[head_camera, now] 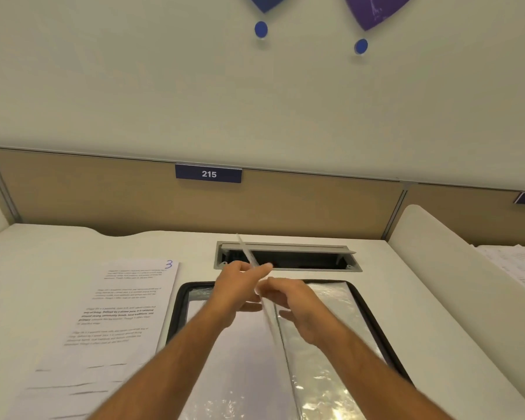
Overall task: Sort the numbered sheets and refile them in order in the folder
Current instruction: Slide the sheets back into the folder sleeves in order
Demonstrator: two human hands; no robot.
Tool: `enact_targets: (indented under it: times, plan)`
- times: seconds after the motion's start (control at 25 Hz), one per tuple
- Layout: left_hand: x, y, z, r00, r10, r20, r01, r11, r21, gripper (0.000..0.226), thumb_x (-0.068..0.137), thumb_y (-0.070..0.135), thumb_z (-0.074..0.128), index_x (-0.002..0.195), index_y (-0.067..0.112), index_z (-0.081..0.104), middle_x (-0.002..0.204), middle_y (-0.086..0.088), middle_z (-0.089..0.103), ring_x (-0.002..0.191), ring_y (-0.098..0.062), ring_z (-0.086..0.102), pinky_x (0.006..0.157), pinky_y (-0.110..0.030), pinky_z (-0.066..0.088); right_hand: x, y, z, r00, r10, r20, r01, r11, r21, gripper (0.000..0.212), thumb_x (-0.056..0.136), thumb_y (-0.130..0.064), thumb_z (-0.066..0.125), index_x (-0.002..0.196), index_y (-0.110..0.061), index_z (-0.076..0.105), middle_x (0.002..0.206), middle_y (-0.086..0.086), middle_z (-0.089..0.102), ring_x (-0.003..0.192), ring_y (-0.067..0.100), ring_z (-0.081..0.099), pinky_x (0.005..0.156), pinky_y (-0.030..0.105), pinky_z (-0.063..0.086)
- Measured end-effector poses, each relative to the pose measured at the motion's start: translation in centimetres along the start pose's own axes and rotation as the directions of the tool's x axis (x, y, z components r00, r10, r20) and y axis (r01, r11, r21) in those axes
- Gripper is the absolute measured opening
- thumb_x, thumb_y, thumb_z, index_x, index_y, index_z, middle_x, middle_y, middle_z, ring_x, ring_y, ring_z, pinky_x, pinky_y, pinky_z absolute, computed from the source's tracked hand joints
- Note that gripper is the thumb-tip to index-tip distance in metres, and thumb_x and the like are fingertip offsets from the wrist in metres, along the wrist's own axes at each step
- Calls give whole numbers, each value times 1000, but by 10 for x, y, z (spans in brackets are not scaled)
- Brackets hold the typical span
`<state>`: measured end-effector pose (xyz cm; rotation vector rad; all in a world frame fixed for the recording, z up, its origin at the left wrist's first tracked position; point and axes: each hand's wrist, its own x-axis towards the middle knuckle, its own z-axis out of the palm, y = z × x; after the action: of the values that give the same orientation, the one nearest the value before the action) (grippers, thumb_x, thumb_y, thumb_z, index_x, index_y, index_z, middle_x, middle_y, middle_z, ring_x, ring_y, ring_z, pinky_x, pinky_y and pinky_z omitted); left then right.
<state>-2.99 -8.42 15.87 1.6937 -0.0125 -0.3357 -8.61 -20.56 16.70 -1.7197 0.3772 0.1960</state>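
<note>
An open black-edged folder [373, 316] with shiny plastic sleeves lies on the desk before me. A clear sleeve page [249, 256] stands on edge above the folder's spine, seen edge-on. My left hand [237, 291] pinches that page near its upper part. My right hand [294, 304] is beside the page on its right, fingers touching it. A stack of printed sheets [119, 313] lies left of the folder, the top one marked 3 in blue at its corner.
A grey cable hatch [285, 247] is open in the white desk [43, 253] just behind the folder. A tan partition with a "215" label [208, 174] backs the desk. A white divider [455, 253] stands at the right, papers [515, 265] beyond it.
</note>
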Motion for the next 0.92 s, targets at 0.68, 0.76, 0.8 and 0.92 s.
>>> enact_targets:
  times: [0.68,0.76,0.8,0.92]
  plan:
    - [22,-163,-99,976,42,-214,98,791,604,48,88,24,72,130,20,50,102,4,64,88,-13,64,80,-24,52,48,177,30,967,-214,136,198,304,-932,93,87,-87,23,155,-24,32,164,10,21,152,28,13,116,40,0]
    - [20,-170,-97,974,140,-179,43,662,749,39,93,33,63,130,27,52,115,8,61,102,-11,59,89,-23,47,51,182,33,975,-193,113,161,256,-953,85,89,-82,33,146,-22,49,152,11,46,143,27,29,111,42,15]
    - [18,-172,-97,970,188,-157,17,589,808,34,95,37,61,128,29,56,116,10,58,102,-10,56,88,-23,45,55,189,33,974,-198,111,159,244,-957,84,89,-82,34,145,-21,50,151,12,48,143,27,30,110,43,17]
    - [14,-185,-100,923,380,-56,-111,402,909,15,79,36,80,87,28,69,78,13,44,68,-8,42,57,-22,36,55,191,31,949,-290,124,183,187,-965,85,89,-81,35,146,-20,50,152,12,46,146,28,21,111,45,16]
